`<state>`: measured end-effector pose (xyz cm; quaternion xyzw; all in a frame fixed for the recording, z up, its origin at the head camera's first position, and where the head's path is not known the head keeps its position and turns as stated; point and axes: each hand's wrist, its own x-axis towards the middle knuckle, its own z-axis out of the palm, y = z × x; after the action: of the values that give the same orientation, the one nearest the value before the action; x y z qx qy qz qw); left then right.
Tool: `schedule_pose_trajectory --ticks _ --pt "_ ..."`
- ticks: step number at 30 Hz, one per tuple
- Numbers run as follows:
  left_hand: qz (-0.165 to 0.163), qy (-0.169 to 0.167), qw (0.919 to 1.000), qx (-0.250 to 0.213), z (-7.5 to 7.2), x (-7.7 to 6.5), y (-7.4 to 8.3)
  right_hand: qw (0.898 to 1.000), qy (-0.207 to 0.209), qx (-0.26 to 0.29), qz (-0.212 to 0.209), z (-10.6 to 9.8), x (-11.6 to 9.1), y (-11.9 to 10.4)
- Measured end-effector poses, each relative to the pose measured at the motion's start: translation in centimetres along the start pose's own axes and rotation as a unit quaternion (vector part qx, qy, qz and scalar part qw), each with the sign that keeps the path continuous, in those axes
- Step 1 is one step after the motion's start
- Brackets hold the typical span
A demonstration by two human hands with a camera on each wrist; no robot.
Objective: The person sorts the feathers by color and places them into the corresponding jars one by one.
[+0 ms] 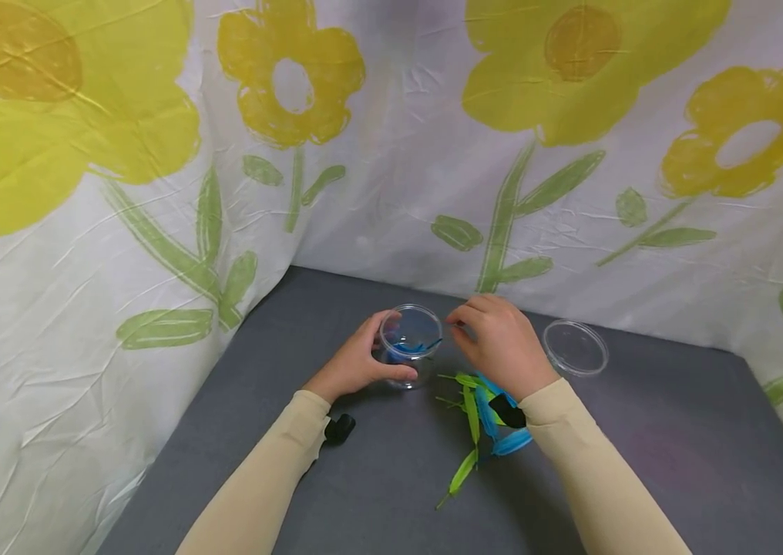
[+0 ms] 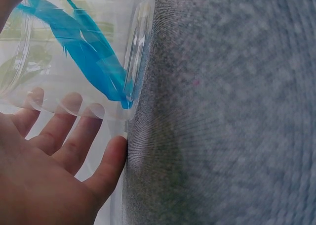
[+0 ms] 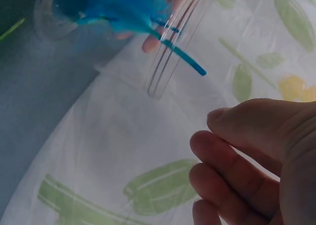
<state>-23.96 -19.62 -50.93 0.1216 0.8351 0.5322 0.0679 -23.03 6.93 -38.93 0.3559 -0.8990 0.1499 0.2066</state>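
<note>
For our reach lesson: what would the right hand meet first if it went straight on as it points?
Probably the rim of the clear jar, or the blue feather quill jutting out; depth is unclear, so the right hand might pass above.

The jar (image 1: 425,371) is colourless and see-through, with bright blue feathers (image 2: 91,67) inside it. Beside the jar lie lime-green feathers (image 1: 462,473) and loose blue feathers (image 1: 512,442). The tabletop (image 1: 378,478) under the jar is plain dark grey; the cloth (image 1: 391,193) behind it is white, patterned with yellow flowers (image 1: 343,69) and green stems (image 1: 501,216).
</note>
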Motion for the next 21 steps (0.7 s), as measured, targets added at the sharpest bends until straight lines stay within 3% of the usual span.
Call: schedule_pose_trajectory --ticks 13,21 --pt "0.002 -0.003 1.0000 0.000 0.3 0.1 0.0 0.997 -0.016 0.029 0.072 -0.8 -5.3 1.1" --pt "0.006 -0.003 1.0000 -0.001 0.0 0.1 -0.2 0.991 -0.051 0.048 0.117 -0.4 -8.8 1.1"
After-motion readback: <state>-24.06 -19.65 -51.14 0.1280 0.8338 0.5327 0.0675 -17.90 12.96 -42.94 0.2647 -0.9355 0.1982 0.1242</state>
